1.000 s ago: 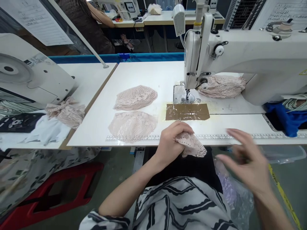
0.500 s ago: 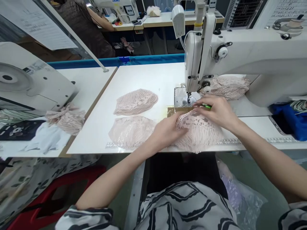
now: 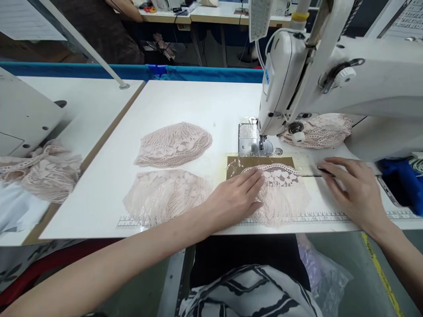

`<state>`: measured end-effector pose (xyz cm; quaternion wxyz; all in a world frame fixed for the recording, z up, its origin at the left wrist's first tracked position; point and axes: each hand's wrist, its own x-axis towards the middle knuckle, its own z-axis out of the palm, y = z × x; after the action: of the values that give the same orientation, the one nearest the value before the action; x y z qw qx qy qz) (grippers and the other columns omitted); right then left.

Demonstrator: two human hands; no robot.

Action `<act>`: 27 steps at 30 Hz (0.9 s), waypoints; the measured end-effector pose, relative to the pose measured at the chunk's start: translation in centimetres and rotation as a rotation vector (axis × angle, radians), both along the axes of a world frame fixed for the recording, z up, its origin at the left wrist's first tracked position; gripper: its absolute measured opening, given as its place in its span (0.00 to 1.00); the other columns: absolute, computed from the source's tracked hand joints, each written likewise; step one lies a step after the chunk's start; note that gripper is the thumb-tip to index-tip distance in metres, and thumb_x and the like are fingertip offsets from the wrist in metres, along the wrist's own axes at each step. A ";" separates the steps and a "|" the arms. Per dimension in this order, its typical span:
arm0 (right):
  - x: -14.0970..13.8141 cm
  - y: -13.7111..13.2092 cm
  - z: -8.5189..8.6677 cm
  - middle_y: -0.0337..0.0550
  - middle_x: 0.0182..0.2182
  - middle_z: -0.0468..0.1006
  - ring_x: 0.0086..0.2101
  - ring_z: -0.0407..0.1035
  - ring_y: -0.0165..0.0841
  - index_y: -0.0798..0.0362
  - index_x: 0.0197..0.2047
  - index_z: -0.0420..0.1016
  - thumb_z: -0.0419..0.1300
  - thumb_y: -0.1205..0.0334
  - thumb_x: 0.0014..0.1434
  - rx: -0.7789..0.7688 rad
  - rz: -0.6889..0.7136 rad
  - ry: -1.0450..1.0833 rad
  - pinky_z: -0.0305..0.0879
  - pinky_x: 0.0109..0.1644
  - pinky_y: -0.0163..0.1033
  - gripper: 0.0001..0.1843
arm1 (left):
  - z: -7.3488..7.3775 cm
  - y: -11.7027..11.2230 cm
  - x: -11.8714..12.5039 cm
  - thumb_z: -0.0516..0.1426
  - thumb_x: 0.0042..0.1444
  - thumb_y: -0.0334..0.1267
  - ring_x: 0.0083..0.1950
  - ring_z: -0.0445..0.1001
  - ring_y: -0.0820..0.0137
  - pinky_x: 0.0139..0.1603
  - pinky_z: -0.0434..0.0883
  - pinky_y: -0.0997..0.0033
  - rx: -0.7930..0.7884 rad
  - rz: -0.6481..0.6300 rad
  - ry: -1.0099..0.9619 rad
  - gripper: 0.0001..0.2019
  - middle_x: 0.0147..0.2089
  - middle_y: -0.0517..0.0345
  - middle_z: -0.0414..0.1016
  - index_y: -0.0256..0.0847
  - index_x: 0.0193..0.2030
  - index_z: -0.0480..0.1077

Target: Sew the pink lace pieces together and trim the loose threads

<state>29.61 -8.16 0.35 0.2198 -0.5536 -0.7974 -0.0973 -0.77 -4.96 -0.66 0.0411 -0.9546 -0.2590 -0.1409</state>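
A pale pink lace piece (image 3: 284, 193) lies flat on the white table (image 3: 185, 105), its scalloped top edge over a brown taped patch (image 3: 236, 165) just in front of the sewing machine's needle (image 3: 261, 143). My left hand (image 3: 236, 198) rests flat on the lace's left part, fingers stretched out. My right hand (image 3: 355, 189) hovers to the right of the lace near the table's front edge, fingers spread and slightly blurred; a thin dark tool (image 3: 325, 172) shows at its fingertips, and I cannot tell if they hold it.
Two more lace pieces (image 3: 173, 143) (image 3: 165, 198) lie left of the needle. Another lace stack (image 3: 319, 130) sits under the white sewing machine (image 3: 330, 79) arm. Bunched lace (image 3: 39, 169) lies on the left table. A blue cloth (image 3: 401, 182) is at far right. Another person sits at the back.
The lace has been spread flat below the needle. My left hand flattened onto it. My right hand pulled away from the needle to the right. The camera leaned in closer.
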 end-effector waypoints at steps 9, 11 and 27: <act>-8.4 4.4 -0.9 0.54 0.65 0.61 0.64 0.55 0.39 0.65 0.66 0.59 0.47 0.61 0.69 -0.200 0.320 -0.106 0.59 0.66 0.49 0.25 | 0.7 3.1 -0.1 0.46 0.68 0.47 0.68 0.60 0.56 0.65 0.66 0.59 -0.007 0.030 0.091 0.28 0.66 0.37 0.61 0.23 0.64 0.60; -8.0 5.2 -1.3 0.52 0.65 0.59 0.65 0.54 0.38 0.64 0.67 0.57 0.46 0.59 0.70 -0.206 0.300 -0.132 0.58 0.67 0.48 0.26 | 0.6 3.6 -0.2 0.45 0.68 0.49 0.69 0.58 0.57 0.67 0.63 0.57 -0.005 0.067 0.120 0.29 0.67 0.38 0.59 0.24 0.65 0.59; -6.8 11.3 -1.5 0.49 0.42 0.80 0.44 0.74 0.43 0.50 0.59 0.68 0.41 0.52 0.70 -0.277 0.195 -0.054 0.71 0.45 0.46 0.23 | 1.0 9.3 0.7 0.47 0.67 0.46 0.69 0.59 0.53 0.70 0.56 0.47 -0.049 0.176 0.087 0.27 0.65 0.37 0.62 0.24 0.64 0.61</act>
<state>22.77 3.13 -1.15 0.1283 -0.4957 -0.8587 0.0207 -0.07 4.30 0.32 0.0413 -0.9342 -0.3430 -0.0888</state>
